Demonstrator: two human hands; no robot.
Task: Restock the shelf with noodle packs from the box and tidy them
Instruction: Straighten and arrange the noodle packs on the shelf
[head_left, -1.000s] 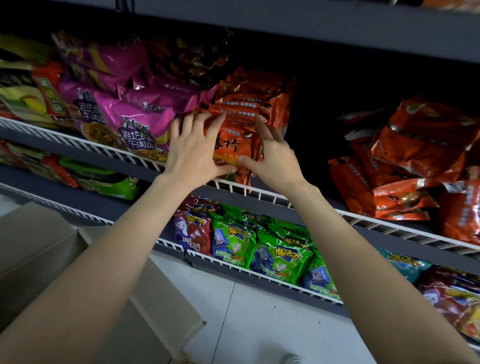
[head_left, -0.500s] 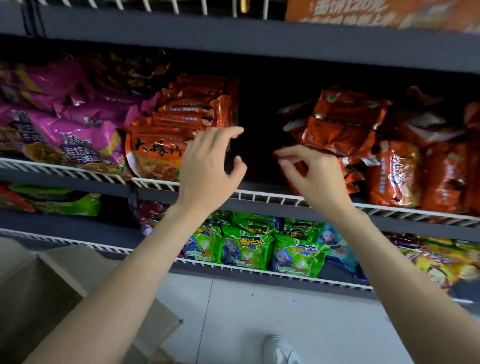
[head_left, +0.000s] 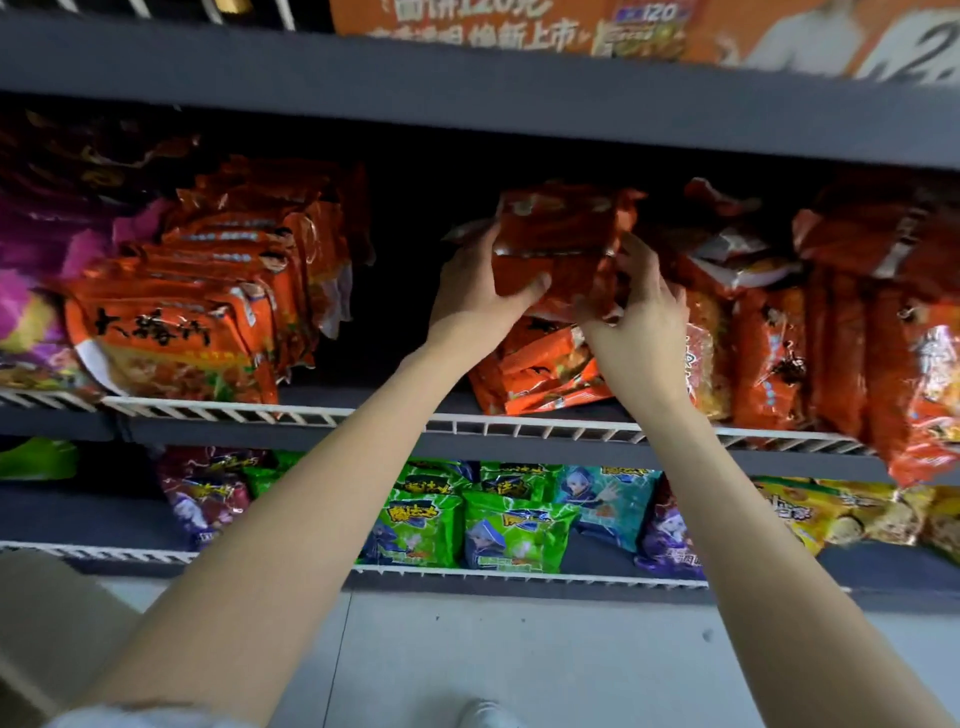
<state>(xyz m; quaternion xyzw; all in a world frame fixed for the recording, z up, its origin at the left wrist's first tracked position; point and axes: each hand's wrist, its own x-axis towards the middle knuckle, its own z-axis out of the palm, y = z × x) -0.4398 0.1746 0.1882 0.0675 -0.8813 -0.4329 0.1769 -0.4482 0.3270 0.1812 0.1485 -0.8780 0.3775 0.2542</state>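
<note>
Gripping the top orange noodle pack (head_left: 558, 244) w/ left hand (head_left: 475, 291) & right hand (head_left: 641, 301), fingers curling round its ends; I'd be squaring it over the packs below.

dark gap (head_left: 410, 270) between orange stacks (head_left: 208, 312), open

Both hands (head_left: 561, 291) newly around orange packs (head_left: 558, 244)

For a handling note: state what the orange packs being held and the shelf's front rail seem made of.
Orange noodle packs: thin glossy plastic film, probably; they crinkle and catch glints where the left hand and right hand grip them.
Front rail: white-coated wire, likely metal; thin uniform bars.
</note>
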